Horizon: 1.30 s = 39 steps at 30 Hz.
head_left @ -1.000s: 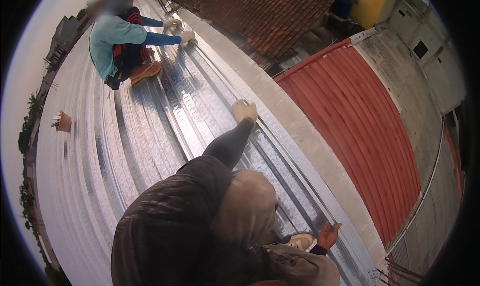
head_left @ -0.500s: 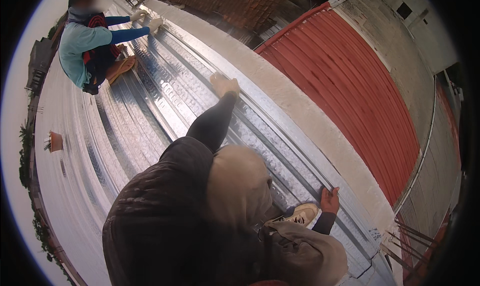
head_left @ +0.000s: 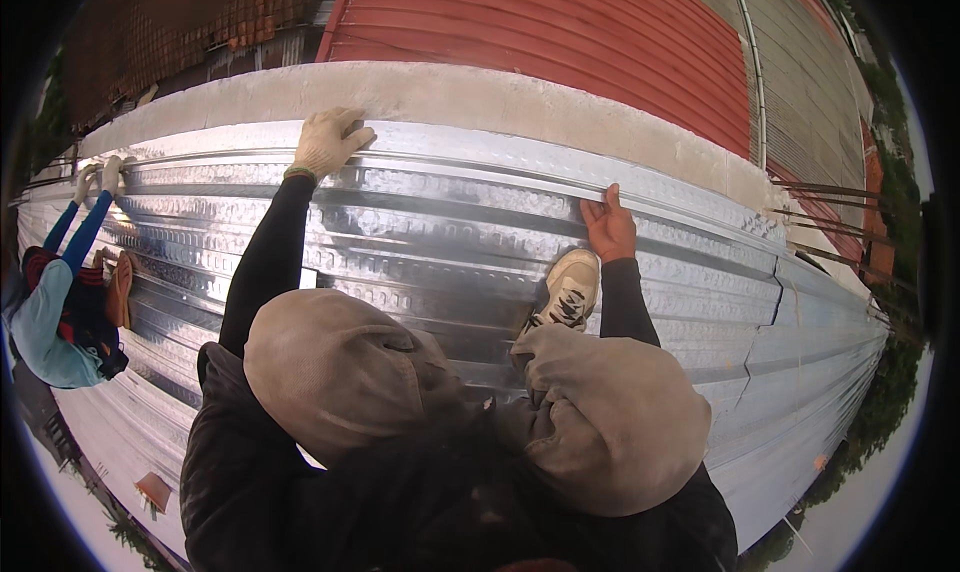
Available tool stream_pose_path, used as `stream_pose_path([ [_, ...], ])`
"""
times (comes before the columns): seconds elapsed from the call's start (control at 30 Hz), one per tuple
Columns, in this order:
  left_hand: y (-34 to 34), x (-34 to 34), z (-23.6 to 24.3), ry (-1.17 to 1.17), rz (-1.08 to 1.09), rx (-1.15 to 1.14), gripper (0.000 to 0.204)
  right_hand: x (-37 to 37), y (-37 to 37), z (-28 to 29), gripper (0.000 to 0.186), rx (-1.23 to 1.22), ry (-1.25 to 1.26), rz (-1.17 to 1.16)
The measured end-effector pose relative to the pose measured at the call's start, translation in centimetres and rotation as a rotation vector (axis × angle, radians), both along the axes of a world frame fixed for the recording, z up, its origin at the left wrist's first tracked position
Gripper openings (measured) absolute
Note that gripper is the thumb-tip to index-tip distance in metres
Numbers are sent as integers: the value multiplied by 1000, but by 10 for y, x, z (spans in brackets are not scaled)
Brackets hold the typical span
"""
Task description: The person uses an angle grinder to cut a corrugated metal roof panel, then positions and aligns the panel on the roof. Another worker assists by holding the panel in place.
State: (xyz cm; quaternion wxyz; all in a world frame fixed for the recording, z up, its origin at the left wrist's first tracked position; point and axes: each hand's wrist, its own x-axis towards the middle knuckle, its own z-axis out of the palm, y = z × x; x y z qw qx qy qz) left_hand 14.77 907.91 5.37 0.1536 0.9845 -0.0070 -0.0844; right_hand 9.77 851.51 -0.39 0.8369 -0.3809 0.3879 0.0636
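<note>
Long silver corrugated metal sheets (head_left: pixel 450 262) spread under me. My left hand (head_left: pixel 330 144), in a cream work glove, has its fingers bent over the raised edge of the far sheet, close to the concrete ledge. Further right along this edge, my right hand (head_left: pixel 610 228) grips the same rib, its index finger pointing outward. Parts of both grips are hidden against the metal. My shoe (head_left: pixel 572 287) rests on the sheets between my knees, just left of my right hand.
At the left, a co-worker (head_left: pixel 65 312) crouches with gloved hands on the same edge. Beyond the concrete ledge (head_left: pixel 450 87) lies a red roof (head_left: pixel 540 32). Dark rods (head_left: pixel 840 227) jut out at right. A brown bucket-like container (head_left: pixel 153 492) stands at lower left.
My view has swung round, so the sheet edge now runs across the picture and the co-worker appears lower at the left. Both hands stay at the edge.
</note>
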Motion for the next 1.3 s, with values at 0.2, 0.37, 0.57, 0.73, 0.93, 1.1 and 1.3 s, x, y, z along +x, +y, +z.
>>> stream_pose_path([
  [0.2, 6, 31, 9, 190, 6, -176, 42, -4, 4, -1, 34, 35, -56, -44],
  [0.37, 26, 15, -16, 263, 193, -427, 34, 2, 34, 28, 56, -89, -64, 45],
  [0.57, 11, 29, -27, 282, 153, -509, 27, 5, 11, 3, 36, 79, 36, -35],
  [0.73, 15, 14, -32, -14, -31, -160, 29, 25, 16, -8, 52, -11, 321, -19],
  [0.93, -2, -4, -30, -412, 193, -15, 74, 31, 13, -17, 54, -73, 368, 123],
  [1.1, -108, -4, -8, -333, -583, -74, 78, 40, 5, -27, 63, -237, 476, 313],
  [1.3, -212, 12, -9, -114, -823, -60, 61, 27, -8, -11, 76, -381, 479, 456],
])
